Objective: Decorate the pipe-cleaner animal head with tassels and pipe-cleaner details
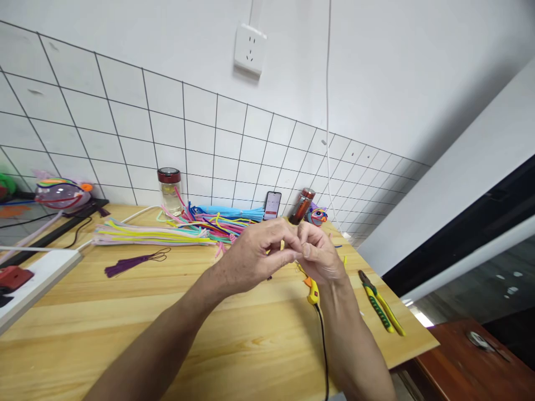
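My left hand [254,253] and my right hand [320,256] meet above the wooden table [146,334], fingers pinched together on a small yellow piece I cannot make out. Behind the hands lies a heap of coloured pipe cleaners [167,231]. Below my right hand rests a yellow glue gun [311,291] with a black cord running toward me.
Yellow-handled pliers [382,303] lie near the table's right edge. A purple tassel [134,260] lies left of centre. At the tiled wall stand a glass jar [170,190], a phone [272,205], a brown bottle [301,206]. A white power strip [37,273] sits far left.
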`<state>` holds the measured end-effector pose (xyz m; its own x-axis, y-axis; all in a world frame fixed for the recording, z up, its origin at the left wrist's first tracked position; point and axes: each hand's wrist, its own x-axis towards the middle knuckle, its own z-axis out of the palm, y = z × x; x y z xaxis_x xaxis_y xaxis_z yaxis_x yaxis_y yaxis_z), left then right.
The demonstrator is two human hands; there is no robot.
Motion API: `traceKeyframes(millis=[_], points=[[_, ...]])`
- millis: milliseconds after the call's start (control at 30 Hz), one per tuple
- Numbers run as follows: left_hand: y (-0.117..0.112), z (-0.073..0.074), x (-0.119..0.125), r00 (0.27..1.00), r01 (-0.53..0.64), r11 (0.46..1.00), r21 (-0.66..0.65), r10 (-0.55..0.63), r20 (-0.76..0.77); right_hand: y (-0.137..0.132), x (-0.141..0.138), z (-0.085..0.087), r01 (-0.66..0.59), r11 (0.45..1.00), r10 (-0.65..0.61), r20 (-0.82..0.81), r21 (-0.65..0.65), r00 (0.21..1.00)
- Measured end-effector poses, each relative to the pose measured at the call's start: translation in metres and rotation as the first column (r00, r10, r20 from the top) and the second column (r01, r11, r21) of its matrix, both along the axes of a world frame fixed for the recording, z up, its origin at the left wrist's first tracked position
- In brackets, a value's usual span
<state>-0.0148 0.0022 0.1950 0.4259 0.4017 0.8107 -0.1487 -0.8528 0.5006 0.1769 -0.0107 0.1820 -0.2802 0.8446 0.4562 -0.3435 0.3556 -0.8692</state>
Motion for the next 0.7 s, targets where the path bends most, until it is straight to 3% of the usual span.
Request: traceKeyframes(millis=[167, 267, 400, 700], points=[[-0.001, 0.004, -0.009, 0.991, -0.102, 0.995, -0.017, 0.1, -0.089, -0.002, 0.0, 0.003, -0.015, 1.0, 0.015, 0.016, 0.021, 1.0], [-0.002, 0.007, -0.013, 0.981, -0.154, 0.986, 0.061, 0.16, -0.113, -0.003, 0.0, 0.004, 0.001, 1.0, -0.002, 0.049, 0.025, 0.999], [-0.004, 0.009, -0.015, 0.975, -0.18, 0.964, 0.196, 0.202, -0.098, -0.002, 0.0, 0.003, 0.032, 0.999, -0.033, 0.098, 0.017, 0.995], [-0.001, 0.006, -0.018, 0.95, -0.175, 0.939, 0.297, 0.24, -0.199, 0.001, 0.003, 0.0, 0.039, 0.999, -0.037, 0.172, -0.008, 0.984]])
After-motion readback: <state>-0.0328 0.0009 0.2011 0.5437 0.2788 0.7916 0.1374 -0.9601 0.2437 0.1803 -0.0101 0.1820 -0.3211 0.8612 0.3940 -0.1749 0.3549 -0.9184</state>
